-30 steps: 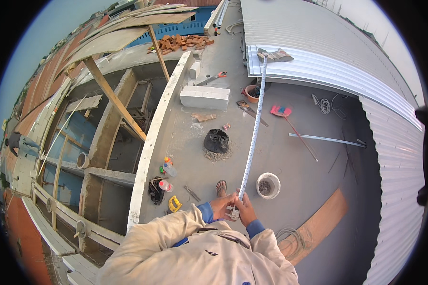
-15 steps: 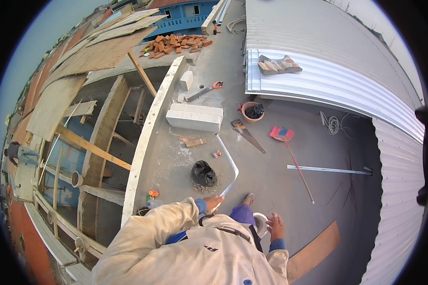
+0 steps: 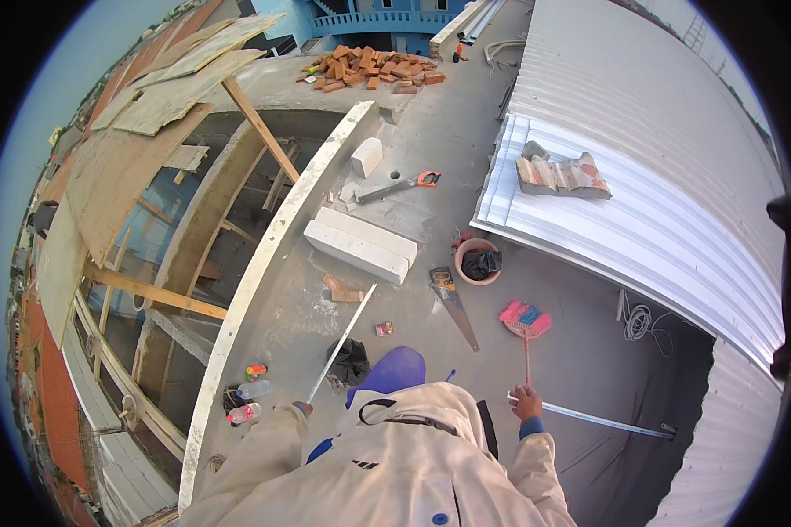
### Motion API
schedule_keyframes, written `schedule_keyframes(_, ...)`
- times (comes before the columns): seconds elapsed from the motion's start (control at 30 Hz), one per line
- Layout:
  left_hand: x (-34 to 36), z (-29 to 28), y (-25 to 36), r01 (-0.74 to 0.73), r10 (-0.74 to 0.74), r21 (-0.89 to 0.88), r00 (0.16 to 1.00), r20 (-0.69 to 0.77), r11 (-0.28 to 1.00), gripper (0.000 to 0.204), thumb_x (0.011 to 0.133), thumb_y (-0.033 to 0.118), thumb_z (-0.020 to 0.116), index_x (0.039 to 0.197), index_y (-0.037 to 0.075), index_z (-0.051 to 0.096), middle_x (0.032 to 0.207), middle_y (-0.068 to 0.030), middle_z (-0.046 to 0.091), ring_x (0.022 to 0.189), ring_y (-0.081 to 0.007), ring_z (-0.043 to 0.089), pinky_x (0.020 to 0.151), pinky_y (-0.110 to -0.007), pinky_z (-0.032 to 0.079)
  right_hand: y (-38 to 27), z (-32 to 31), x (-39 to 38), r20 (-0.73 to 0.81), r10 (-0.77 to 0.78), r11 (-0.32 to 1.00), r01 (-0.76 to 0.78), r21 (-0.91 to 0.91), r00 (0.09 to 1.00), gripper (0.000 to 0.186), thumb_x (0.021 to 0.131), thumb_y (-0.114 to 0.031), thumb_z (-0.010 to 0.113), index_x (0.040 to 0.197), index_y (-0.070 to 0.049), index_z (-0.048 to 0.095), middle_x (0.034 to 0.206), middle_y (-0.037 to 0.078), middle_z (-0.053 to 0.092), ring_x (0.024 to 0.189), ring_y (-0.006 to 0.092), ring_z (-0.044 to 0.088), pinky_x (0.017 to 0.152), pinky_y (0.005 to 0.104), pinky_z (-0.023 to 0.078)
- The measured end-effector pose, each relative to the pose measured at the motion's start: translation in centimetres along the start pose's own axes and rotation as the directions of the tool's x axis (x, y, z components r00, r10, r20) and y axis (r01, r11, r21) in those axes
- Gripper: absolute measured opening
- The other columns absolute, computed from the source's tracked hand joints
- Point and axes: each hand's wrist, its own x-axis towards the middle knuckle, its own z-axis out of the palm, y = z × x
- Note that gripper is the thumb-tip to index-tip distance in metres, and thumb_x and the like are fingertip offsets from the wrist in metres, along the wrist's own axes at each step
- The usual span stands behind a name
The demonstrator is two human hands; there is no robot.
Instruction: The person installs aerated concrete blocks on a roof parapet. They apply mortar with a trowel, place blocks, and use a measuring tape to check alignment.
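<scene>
My left hand (image 3: 301, 409), partly hidden by its cream sleeve, is closed on the lower end of a long, narrow white strip (image 3: 341, 341). The strip slants up and away past a black plastic bag (image 3: 352, 362) on the floor, its far end near a broken piece of brick (image 3: 341, 289). My right hand (image 3: 527, 403) is empty, fingers loosely apart, above a broom (image 3: 526, 320) with pink and blue bristles and a long metal strip (image 3: 602, 420). It hides parts of both; I see no grip on either. My purple-clad knee (image 3: 395, 367) shows between my arms.
Pale blocks (image 3: 360, 246), two handsaws (image 3: 453, 307) (image 3: 400, 186) and a bucket (image 3: 478, 262) holding black plastic stand ahead. Bottles (image 3: 253, 390) line the left, by a low wall (image 3: 277, 233) with an open drop beyond. Corrugated roofing (image 3: 633, 206) edges the right.
The white strip, bent before, now looks straight and has swung left with my left hand. My right hand has moved up beside the broom handle. My view has shifted and my knee has come forward.
</scene>
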Motion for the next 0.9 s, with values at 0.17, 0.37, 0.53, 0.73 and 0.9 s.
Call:
schedule_keyframes(0.17,0.2,-2.7,8.1,0.108,-0.115,-0.288,0.993,-0.009,0.952,0.047,0.094,0.040,0.061,0.125,0.006,0.070,0.129,-0.0184,0.068,0.121,-0.0333,0.064,0.105,-0.045,0.047,-15.4,-0.5,13.8,-0.061,-0.160,0.985,0.163,0.051,0.985,0.034,0.101,-0.033,0.061,0.119,-0.005,0.065,0.097,0.006,0.073,0.072,0.0131,0.066,0.055,0.0261,0.049)
schedule_keyframes(0.37,5.1,-14.5,17.1,0.014,-0.052,-0.427,0.996,-0.077,0.904,0.077,0.079,0.069,0.072,0.116,0.001,0.073,0.116,-0.0206,0.072,0.107,-0.0303,0.070,0.091,-0.039,0.051,-28.7,9.1,22.4,0.008,-0.207,0.973,0.205,0.104,0.978,0.035,0.101,-0.034,0.060,0.121,-0.006,0.064,0.099,0.006,0.073,0.073,0.0131,0.066,0.058,0.0277,0.051)
schedule_keyframes(0.53,6.6,-28.5,22.3,0.120,-0.172,-0.642,0.985,-0.020,0.757,0.084,0.075,0.072,0.074,0.112,-0.003,0.074,0.111,-0.0235,0.073,0.108,-0.0332,0.070,0.092,-0.038,0.053,-34.7,21.6,24.6,0.326,-0.398,0.814,0.494,-0.306,0.858,0.036,0.097,-0.034,0.063,0.114,-0.003,0.070,0.095,0.007,0.075,0.082,0.0162,0.069,0.069,0.0332,0.055)
schedule_keyframes(0.73,4.7,-39.3,29.0,-0.174,-0.136,-0.571,0.879,-0.458,0.802,0.098,0.075,0.067,0.076,0.134,-0.010,0.057,0.127,-0.0318,0.064,0.120,-0.0418,0.063,0.103,-0.044,0.049,-50.1,32.0,33.1,0.539,-0.443,0.636,0.675,-0.375,0.717,0.037,0.092,-0.035,0.066,0.108,-0.003,0.074,0.092,0.011,0.076,0.085,0.0217,0.072,0.080,0.0360,0.055)
schedule_keyframes(0.9,8.6,-41.5,35.6,-0.207,-0.284,-0.799,0.860,-0.424,0.564,0.083,0.072,0.052,0.084,0.128,-0.005,0.061,0.110,-0.0226,0.071,0.099,-0.0331,0.070,0.086,-0.041,0.056,-62.1,39.8,43.4,0.671,-0.243,0.576,0.660,-0.482,0.701,0.037,0.091,-0.039,0.065,0.105,-0.005,0.075,0.088,0.009,0.076,0.076,0.0206,0.073,0.074,0.0374,0.056)
